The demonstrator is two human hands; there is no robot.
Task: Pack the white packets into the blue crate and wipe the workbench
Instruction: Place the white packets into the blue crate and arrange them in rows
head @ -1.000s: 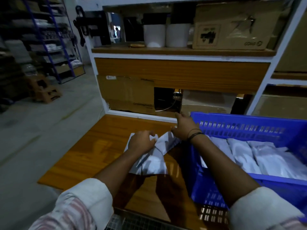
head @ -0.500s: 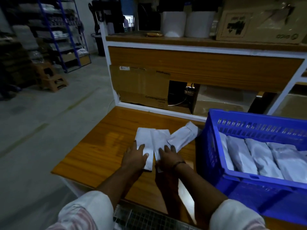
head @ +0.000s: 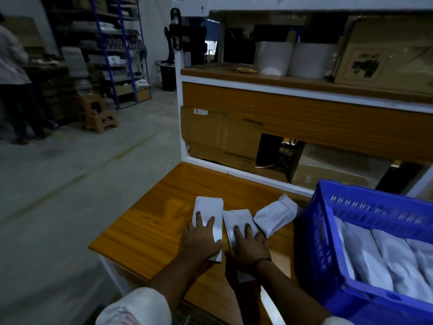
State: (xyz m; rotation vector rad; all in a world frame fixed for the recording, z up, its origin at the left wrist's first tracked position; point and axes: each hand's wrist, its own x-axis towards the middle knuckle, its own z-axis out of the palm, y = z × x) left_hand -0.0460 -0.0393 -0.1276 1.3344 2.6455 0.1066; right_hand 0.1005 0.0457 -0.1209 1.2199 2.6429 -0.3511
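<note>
Now, left fingers [head: 199, 219]: straight and spread, pressed flat on a white packet.
Right fingers [head: 237, 233]: straight, slightly apart, flat on the neighbouring packet; nothing gripped.
Left hand [head: 201, 240]: palm down over the near end of its packet, just beside the other hand, at its 9 o'clock.
Right hand [head: 250, 248]: palm down, a dark band at the wrist.
Left packet [head: 208, 209]: flat on the bench, its long side running toward 12 o'clock.
Middle packet [head: 236, 219]: just beside the left packet, at its 3 o'clock; near end hidden under the hand.
Third packet [head: 275, 218]: untouched, angled toward 2 o'clock, between the middle packet and the crate.
Blue crate [head: 375, 207]: on the bench at 3 o'clock of the hands.
Packed packets [head: 365, 252]: a row of white packets lying side by side inside the crate.
Workbench [head: 150, 221]: glossy orange wood.
Shelf unit [head: 304, 87]: at 12 o'clock, carrying white rolls [head: 273, 58] and a cardboard box [head: 384, 50].
Bystander [head: 11, 66]: stands at 10 o'clock beside storage racks [head: 117, 43].
</note>
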